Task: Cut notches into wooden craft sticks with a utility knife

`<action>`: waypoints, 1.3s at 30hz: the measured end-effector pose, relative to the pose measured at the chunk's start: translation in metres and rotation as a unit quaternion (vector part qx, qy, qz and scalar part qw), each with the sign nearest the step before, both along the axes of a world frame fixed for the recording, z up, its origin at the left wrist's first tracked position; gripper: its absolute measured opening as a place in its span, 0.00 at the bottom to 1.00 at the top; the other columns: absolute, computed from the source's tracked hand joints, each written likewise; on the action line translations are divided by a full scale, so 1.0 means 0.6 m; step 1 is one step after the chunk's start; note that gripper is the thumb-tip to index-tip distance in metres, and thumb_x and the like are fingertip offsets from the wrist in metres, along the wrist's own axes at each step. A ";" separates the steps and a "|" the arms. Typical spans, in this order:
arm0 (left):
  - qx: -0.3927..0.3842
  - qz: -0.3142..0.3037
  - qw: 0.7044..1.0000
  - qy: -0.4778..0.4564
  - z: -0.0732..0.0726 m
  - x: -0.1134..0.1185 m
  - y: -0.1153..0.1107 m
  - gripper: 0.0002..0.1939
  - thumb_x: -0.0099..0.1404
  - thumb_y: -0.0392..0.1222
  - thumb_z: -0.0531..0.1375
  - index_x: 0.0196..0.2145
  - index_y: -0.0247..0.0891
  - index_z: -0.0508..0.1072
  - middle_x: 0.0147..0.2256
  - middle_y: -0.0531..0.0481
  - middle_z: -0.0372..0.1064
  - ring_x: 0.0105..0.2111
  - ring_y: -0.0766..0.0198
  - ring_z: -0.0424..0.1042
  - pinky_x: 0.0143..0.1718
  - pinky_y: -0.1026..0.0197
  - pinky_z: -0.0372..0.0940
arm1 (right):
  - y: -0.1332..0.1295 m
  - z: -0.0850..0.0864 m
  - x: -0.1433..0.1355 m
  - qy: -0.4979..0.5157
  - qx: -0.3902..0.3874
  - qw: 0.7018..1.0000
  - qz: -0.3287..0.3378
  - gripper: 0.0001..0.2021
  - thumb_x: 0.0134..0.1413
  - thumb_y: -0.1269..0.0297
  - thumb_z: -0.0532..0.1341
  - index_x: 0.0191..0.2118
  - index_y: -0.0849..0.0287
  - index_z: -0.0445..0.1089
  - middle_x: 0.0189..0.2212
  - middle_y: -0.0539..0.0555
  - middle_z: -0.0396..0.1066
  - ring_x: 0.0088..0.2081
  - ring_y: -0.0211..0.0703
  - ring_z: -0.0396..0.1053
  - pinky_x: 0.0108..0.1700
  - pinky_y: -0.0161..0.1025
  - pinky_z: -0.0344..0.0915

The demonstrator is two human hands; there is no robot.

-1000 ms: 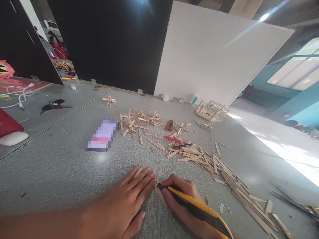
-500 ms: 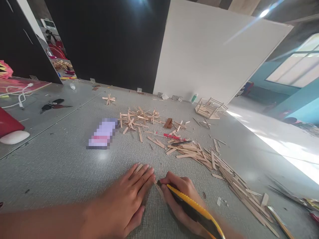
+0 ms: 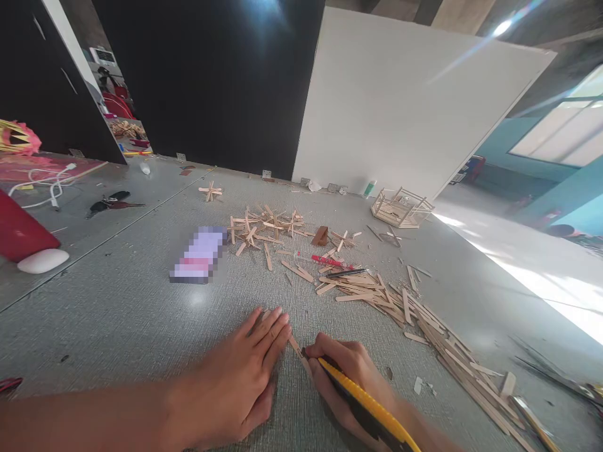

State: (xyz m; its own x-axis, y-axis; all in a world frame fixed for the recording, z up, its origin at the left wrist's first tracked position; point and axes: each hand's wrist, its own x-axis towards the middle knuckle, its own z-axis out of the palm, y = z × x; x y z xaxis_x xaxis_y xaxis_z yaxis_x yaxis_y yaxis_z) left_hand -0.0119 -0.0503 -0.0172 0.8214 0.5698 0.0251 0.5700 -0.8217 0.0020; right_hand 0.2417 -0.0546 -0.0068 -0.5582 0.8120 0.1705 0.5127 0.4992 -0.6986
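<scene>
Fingers of the right hand (image 3: 351,367) were closed, in the head view, around a yellow-and-black utility cutter (image 3: 362,397), slanted like a pen, its front end at a narrow, pale, flat wooden stick (image 3: 296,348). That grip probably gave fine control over the tip; the blade itself was too small to make out. The left hand (image 3: 247,359) lay palm down, its fingers stretched out and wrapped around nothing, apparently bearing down so that wood would not slide. The stick lay on the grey, textured surface (image 3: 141,326) between both hands, its far end just beside the left fingertips. A pale wooden tip (image 3: 266,314) showed among those fingers; whether it belonged to the same stick, I could not tell.

Beyond the right hand, a long heap of loose, pale wooden sticks (image 3: 360,290) spread toward the right, seemingly left there for easy reach, with a slim black pen-like tool (image 3: 346,274) lying across it. Star-like clusters of crossed wooden sticks (image 3: 249,237) and an open, pale stick-built frame (image 3: 396,218) stood farther back, perhaps to leave working room before the person.
</scene>
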 end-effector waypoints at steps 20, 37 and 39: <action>-0.010 -0.013 0.999 -0.028 -0.009 -0.006 0.005 0.39 0.73 0.40 0.53 0.75 0.24 0.47 0.75 0.30 0.39 0.75 0.41 0.40 0.74 0.42 0.35 | -0.008 -0.005 -0.001 0.019 0.009 0.993 -0.114 0.09 0.69 0.61 0.56 0.39 0.55 0.72 0.26 0.49 0.75 0.24 0.38 0.68 0.30 0.33 0.64; -0.003 -0.018 0.999 -0.043 -0.013 -0.010 0.003 0.38 0.74 0.40 0.53 0.75 0.24 0.48 0.75 0.30 0.40 0.75 0.41 0.42 0.74 0.43 0.33 | -0.005 -0.009 -0.001 0.003 0.014 0.996 -0.088 0.10 0.71 0.60 0.55 0.38 0.55 0.70 0.26 0.50 0.74 0.27 0.40 0.70 0.29 0.33 0.62; -0.004 -0.018 0.999 -0.039 -0.013 -0.010 0.003 0.38 0.73 0.40 0.54 0.75 0.24 0.49 0.74 0.30 0.40 0.75 0.41 0.42 0.74 0.43 0.33 | -0.006 -0.008 -0.001 -0.001 0.015 0.996 -0.090 0.10 0.71 0.60 0.55 0.38 0.55 0.70 0.26 0.50 0.74 0.28 0.40 0.71 0.30 0.34 0.63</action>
State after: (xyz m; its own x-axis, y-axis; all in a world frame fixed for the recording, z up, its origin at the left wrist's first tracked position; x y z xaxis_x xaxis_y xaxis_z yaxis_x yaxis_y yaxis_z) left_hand -0.0177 -0.0487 -0.0251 0.8372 0.5401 0.0861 0.5377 -0.8416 0.0513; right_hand 0.2412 -0.0579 -0.0116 -0.4036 0.8940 0.1947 0.5976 0.4187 -0.6837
